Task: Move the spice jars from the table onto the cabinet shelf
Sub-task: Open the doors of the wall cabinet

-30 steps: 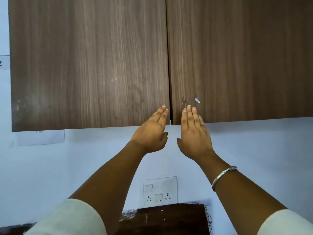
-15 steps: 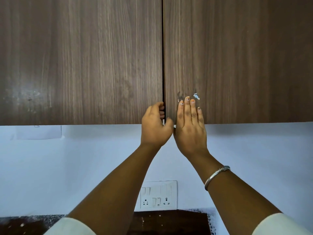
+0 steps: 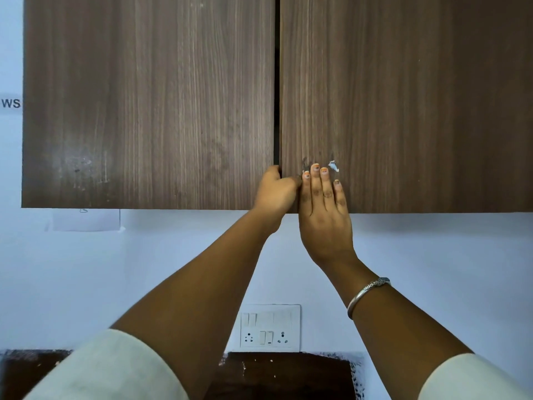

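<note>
Since half a second ago the gap (image 3: 277, 82) between the doors has widened a little, and the left hand (image 3: 274, 192) has pushed its curled fingers deeper into it. That hand appears to grip the right door (image 3: 403, 96) by its edge. The right hand (image 3: 326, 215) lies flat on the same door with straight fingers, beside a white chip (image 3: 333, 166); a bangle (image 3: 367, 295) circles its wrist. The left door (image 3: 144, 96) looks closed. Both doors hide the shelf, and the jars are out of view. Below, a switch plate (image 3: 270, 327) sits on the wall above a dark counter (image 3: 288, 373). A paper (image 3: 86, 220) hangs under the left door.
</note>
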Demonstrator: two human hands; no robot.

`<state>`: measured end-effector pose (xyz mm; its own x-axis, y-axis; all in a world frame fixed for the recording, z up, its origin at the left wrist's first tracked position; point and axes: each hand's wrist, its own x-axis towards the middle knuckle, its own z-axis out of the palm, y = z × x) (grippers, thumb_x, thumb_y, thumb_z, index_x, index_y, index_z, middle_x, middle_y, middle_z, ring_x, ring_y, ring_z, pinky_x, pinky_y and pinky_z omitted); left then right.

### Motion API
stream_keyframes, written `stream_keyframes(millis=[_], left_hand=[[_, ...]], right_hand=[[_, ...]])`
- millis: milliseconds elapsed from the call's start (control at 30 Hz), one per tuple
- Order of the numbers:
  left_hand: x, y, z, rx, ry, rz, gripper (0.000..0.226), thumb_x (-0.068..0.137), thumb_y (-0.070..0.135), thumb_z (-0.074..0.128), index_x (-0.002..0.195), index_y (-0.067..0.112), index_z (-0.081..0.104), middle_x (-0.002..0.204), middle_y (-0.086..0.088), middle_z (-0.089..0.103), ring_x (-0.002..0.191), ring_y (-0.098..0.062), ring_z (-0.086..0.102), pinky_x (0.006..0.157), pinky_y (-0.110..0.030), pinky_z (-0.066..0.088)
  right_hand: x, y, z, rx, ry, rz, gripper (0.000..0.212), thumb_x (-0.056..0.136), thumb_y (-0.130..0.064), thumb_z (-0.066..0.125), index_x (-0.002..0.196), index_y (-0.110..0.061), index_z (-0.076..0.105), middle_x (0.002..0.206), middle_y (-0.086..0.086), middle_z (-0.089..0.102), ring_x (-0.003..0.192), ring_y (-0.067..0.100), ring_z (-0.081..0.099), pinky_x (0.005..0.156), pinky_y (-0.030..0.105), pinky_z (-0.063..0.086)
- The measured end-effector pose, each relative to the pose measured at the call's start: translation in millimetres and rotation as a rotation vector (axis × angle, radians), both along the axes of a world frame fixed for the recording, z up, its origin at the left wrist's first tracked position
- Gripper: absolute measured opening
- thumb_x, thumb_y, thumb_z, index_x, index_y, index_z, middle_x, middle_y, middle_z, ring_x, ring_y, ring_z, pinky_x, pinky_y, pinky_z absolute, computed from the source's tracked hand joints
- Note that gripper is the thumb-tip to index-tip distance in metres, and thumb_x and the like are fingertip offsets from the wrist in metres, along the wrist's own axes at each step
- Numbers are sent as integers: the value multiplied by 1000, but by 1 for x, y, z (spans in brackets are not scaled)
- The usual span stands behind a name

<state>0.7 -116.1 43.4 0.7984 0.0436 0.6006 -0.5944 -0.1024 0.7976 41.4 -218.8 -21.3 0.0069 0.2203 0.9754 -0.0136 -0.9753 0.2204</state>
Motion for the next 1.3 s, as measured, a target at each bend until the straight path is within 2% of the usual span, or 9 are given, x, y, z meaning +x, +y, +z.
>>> stream_keyframes(millis=[133,533,633,700,800,1000,1133,1233,1300], left_hand=[[-19,9,2,-12,56,-190,31,94,11,52,124,6,54,117,-11,64,109,-28,61,96,-45,50],[-99,-2,-4,69,7,-422,22,97,10,47,115,7,59,115,-8,66,106,-22,64,92,-35,53],[-120,-13,-2,103,-47,-411,20,95,10,50,112,7,60,112,-9,68,104,-23,66,93,-38,53],[-138,-22,-2,136,-85,-378,19,93,12,54,110,7,62,107,-10,70,99,-24,67,91,-42,54],[-163,-40,-2,216,-146,-317,19,88,19,60,103,7,63,97,-11,71,92,-28,68,84,-47,56],[-209,-74,-9,274,-248,-298,23,91,22,58,108,8,63,99,-9,70,89,-27,67,83,-41,56],[-227,-95,-15,308,-277,-295,36,94,24,53,128,13,54,119,-6,64,105,-27,62,94,-40,52],[-236,-112,-20,402,-304,-344,51,96,25,50,144,20,34,134,-6,55,119,-30,55,100,-44,47],[-246,-128,-24,482,-339,-377,64,97,24,47,151,23,12,149,-5,39,132,-29,43,108,-42,39]], right_hand=[[-20,-2,-1,21,8,7,52,95,-11,30,143,4,25,148,23,36,139,35,33,112,44,23],[-109,-6,-7,186,40,73,50,89,-2,22,138,5,27,141,27,44,131,39,44,107,44,33],[-135,-14,-7,248,74,87,53,86,3,26,138,7,31,141,27,44,131,37,44,106,41,36],[-157,-20,-7,291,112,89,54,87,10,39,141,8,32,145,25,39,135,34,40,107,37,34],[-193,-33,-6,405,223,146,59,95,3,41,149,-3,18,158,10,19,145,21,21,111,27,28],[-251,-53,-3,598,229,142,59,97,-21,49,150,-14,23,144,7,48,124,25,54,97,33,47],[-276,-53,-5,774,131,329,38,94,-20,50,132,-17,49,108,9,67,93,27,63,73,34,49],[-291,-61,-5,859,95,414,37,91,-14,56,127,-19,53,98,5,66,82,18,57,70,31,46],[-302,-76,-2,1069,17,676,31,93,-16,56,123,-18,59,91,-3,67,81,13,61,73,29,50]])
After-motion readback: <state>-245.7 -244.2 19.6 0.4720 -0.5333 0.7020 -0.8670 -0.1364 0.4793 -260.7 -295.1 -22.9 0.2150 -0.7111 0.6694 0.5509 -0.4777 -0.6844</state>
